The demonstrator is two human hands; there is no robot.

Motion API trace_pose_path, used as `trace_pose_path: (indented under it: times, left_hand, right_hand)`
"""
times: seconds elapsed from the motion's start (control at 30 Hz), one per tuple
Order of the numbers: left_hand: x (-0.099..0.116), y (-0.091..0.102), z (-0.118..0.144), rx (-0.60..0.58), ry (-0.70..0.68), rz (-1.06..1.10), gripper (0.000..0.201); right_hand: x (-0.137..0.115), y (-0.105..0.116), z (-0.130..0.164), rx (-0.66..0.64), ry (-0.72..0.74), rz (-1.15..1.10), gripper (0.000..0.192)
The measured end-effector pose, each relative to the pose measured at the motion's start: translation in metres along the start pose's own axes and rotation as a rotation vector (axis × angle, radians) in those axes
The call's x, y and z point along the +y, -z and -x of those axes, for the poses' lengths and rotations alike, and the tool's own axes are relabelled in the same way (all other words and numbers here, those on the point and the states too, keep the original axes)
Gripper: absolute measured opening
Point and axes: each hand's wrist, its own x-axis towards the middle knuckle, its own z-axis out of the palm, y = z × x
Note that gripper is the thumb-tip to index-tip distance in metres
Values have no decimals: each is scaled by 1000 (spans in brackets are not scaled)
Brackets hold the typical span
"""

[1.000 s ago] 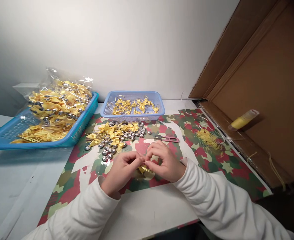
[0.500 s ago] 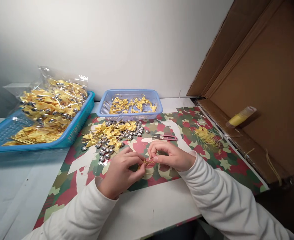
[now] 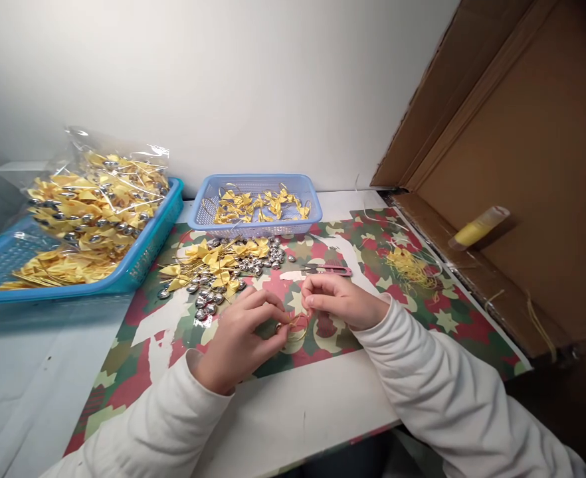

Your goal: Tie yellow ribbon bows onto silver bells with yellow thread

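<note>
White worktop [image 3: 293, 425] against a plain wall, camo-print mat [image 3: 373, 312] on top, cardboard box [image 3: 522, 166] open at the right. Left hand [image 3: 240, 335] has its grip pinched on a small bell [image 3: 278, 326] strung on a thin gold cord loop [image 3: 299, 326], right hand [image 3: 340, 302] has its grip pinched on the cord's other end (both low over the mat's near edge). Behind: loose pile of yellow bows and silver bells [image 3: 223, 269], pink snips [image 3: 329, 270], small blue basket [image 3: 258, 229], big blue tray [image 3: 138, 265] at left holding a bagged batch of bows [image 3: 94, 199].
</note>
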Motion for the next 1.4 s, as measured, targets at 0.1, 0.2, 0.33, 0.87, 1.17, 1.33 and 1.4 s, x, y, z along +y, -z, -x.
trace_pose_path:
  times: [0.1,0.2,0.33,0.87,1.17,1.33,1.4]
  left_hand:
    - [1,1,-1,-36,83,8,11]
    - [0,2,-1,-92,155,32,17]
    - [-2,2,-1,-173,234,23,22]
    - [0,1,-3,-203,183,153,12]
    - [2,2,-4,-246,193,142,16]
    - [1,4,-4,-261,145,65,18]
    - [1,4,-4,-267,126,26,19]
  right_hand:
    - [1,1,0,0,-10,18,24]
    - [0,1,0,-3,-23,33,24]
    - [-1,2,0,-6,-14,62,22]
    - [1,-1,-2,59,20,86,23]
    - [1,0,-3,54,6,68,24]
    - [-1,-2,-3,84,17,51,23]
    - [-3,-2,-2,105,29,36,21]
